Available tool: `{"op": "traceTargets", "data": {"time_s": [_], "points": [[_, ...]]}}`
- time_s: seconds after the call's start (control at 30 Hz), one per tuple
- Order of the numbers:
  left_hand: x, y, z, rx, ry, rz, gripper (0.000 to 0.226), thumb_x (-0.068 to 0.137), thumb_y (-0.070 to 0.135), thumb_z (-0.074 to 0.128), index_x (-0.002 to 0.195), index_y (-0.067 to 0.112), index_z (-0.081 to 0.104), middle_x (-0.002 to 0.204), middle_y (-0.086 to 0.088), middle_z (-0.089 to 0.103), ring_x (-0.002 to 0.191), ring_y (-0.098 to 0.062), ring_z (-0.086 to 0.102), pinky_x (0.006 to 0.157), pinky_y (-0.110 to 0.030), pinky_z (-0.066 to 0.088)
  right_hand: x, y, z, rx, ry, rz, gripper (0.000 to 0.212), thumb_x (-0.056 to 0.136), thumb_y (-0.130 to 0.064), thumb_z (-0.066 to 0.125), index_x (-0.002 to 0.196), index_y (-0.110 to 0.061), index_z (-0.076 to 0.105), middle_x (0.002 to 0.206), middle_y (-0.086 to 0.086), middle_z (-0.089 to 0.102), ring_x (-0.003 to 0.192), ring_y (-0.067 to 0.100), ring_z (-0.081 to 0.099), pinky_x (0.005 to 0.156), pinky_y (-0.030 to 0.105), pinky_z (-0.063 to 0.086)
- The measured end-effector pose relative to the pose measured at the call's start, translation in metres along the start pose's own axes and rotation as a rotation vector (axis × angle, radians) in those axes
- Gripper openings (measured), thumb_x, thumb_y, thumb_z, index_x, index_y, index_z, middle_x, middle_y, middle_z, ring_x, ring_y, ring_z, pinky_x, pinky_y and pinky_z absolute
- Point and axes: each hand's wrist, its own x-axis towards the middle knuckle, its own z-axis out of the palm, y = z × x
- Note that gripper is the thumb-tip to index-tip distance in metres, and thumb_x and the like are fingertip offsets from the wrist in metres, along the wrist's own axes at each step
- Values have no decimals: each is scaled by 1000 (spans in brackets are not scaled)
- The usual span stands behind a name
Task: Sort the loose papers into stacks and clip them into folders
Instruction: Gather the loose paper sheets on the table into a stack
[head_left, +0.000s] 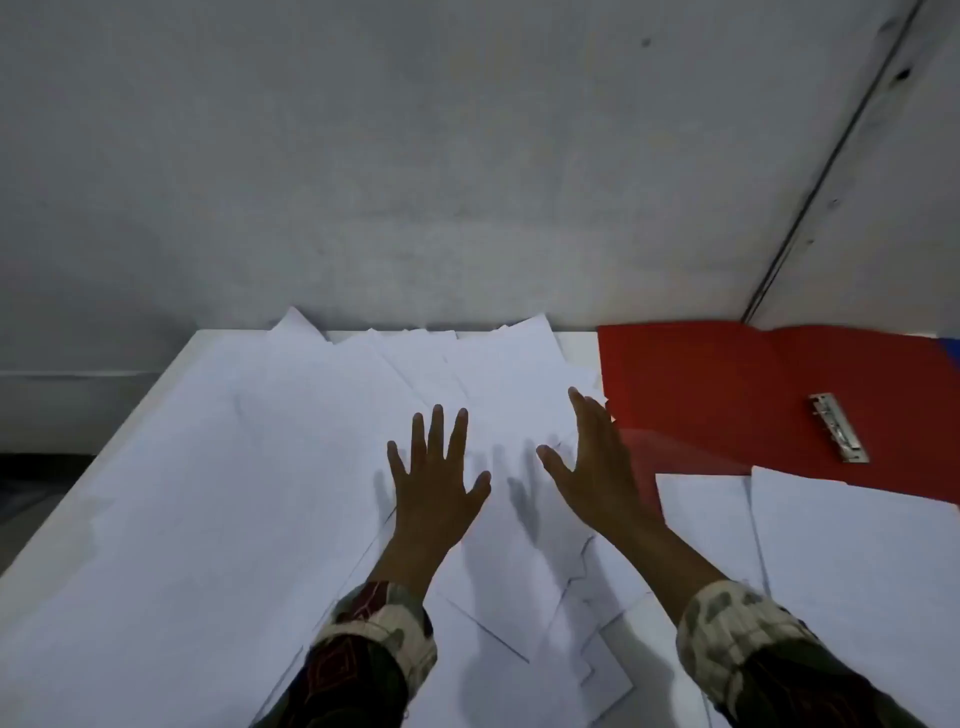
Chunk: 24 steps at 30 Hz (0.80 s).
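Loose white papers (249, 467) lie spread and overlapping across most of the white table. My left hand (436, 478) hovers flat over them near the middle, fingers spread and straight. My right hand (592, 462) is beside it, tilted on edge with straight fingers, just left of an open red folder (717, 395). The folder lies flat at the right with a metal clip (837, 427) on its inner face. More white sheets (841, 561) overlap the folder's near edge. Neither hand holds anything.
The table (576, 340) stands against a grey wall (415, 182), its left edge running diagonally toward me. A blue edge (950, 353) shows past the red folder at far right. Dark floor lies to the left of the table.
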Motion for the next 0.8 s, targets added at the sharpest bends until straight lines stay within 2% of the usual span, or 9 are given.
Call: {"op": "traceTargets", "data": {"time_s": [0.07, 0.1, 0.17, 0.3, 0.43, 0.5, 0.6, 0.7, 0.8], "points": [[-1, -8, 14, 17, 19, 11, 73, 75, 55, 30, 139, 20, 32, 138, -13, 50, 125, -36, 49, 92, -63, 39, -1, 1, 15, 3, -2, 1, 72, 91, -39, 51, 148, -26, 8, 157, 0, 13, 144, 19, 19, 117, 39, 17], [-2, -14, 27, 65, -18, 21, 68, 73, 54, 32, 133, 20, 38, 131, -13, 57, 118, -35, 56, 87, -64, 41, -3, 3, 27, -4, -14, 1, 72, 91, -39, 51, 148, -26, 9, 157, 0, 15, 143, 19, 20, 118, 39, 17], [-6, -23, 43, 124, -51, 27, 64, 74, 53, 33, 128, 20, 42, 127, -12, 60, 115, -34, 58, 85, -64, 42, -9, 5, 46, -21, -56, -4, 71, 91, -40, 51, 148, -25, 11, 156, 1, 18, 143, 19, 20, 118, 38, 16], [-14, -30, 65, 124, 61, 14, 59, 80, 51, 31, 118, 16, 61, 124, -11, 62, 112, -32, 61, 88, -62, 44, -18, 7, 69, -37, -66, -64, 70, 91, -41, 50, 148, -23, 14, 155, 0, 21, 143, 18, 20, 117, 34, 13], [-16, -31, 77, -60, 104, -32, 79, 78, 58, 8, 133, 17, 47, 146, -7, 40, 136, -27, 35, 111, -51, 21, -27, 14, 84, -56, -15, -124, 68, 91, -41, 50, 147, -22, 17, 153, -1, 26, 141, 17, 24, 117, 32, 14], [-18, -32, 80, -76, 167, -13, 72, 80, 54, 17, 123, 13, 58, 134, -9, 54, 126, -28, 49, 106, -52, 31, -30, 17, 88, -92, 13, -154, 66, 91, -41, 49, 146, -20, 21, 150, 0, 33, 138, 18, 30, 116, 31, 17], [-18, -34, 81, -71, 307, 39, 47, 83, 38, 36, 97, 8, 69, 102, -11, 71, 93, -29, 68, 84, -47, 50, -34, 18, 90, -213, 46, -212, 61, 93, -39, 47, 145, -17, 24, 144, 3, 42, 133, 20, 38, 113, 30, 23], [-31, -30, 70, -70, 200, 32, 33, 93, 25, 39, 112, 9, 62, 118, -7, 64, 107, -26, 59, 99, -41, 37, -43, 15, 93, -261, 53, -216, 59, 94, -35, 45, 146, -16, 23, 141, 6, 45, 130, 22, 41, 110, 32, 26], [-46, -43, 71, 51, 244, 30, 31, 96, 23, 38, 119, 15, 57, 126, -1, 59, 117, -22, 54, 109, -44, 25, -58, 14, 95, -279, 41, -204, 57, 95, -33, 43, 146, -16, 22, 140, 6, 44, 130, 22, 41, 110, 32, 26]]}}
